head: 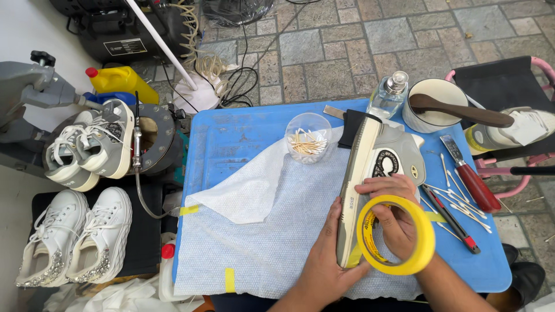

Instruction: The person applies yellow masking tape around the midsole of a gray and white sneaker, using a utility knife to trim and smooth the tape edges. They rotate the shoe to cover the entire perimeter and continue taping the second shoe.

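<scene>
Head view, looking down on a blue tabletop (231, 138) half covered by a white cloth (272, 231) taped at the edges with yellow strips. Grey and cream sneaker (370, 173) lying on its side on the cloth, sole edge turned toward the left hand. Left hand (324, 260) cupped against the sole near the heel, fingers curled along the rubber edge, thumb touching a strip of yellow tape there. Right hand (393, 208) resting on the sneaker's upper, threaded through a roll of yellow tape (399, 237), fingers bent over the inside of the ring and gripping it.

Beyond the sneaker's toe: a clear cup of cotton swabs (308, 137), a glass bottle (388, 95), and a white bowl (436, 104) with a brown-handled brush (462, 110) laid across it. Right of the sneaker: a red-handled scraper (471, 176), a thin red and black tool (451, 216), and loose swabs (462, 202) scattered on the blue surface. Far left of the sneaker, off the tabletop: two pairs of white sneakers (75, 231) and a yellow jug (121, 81).
</scene>
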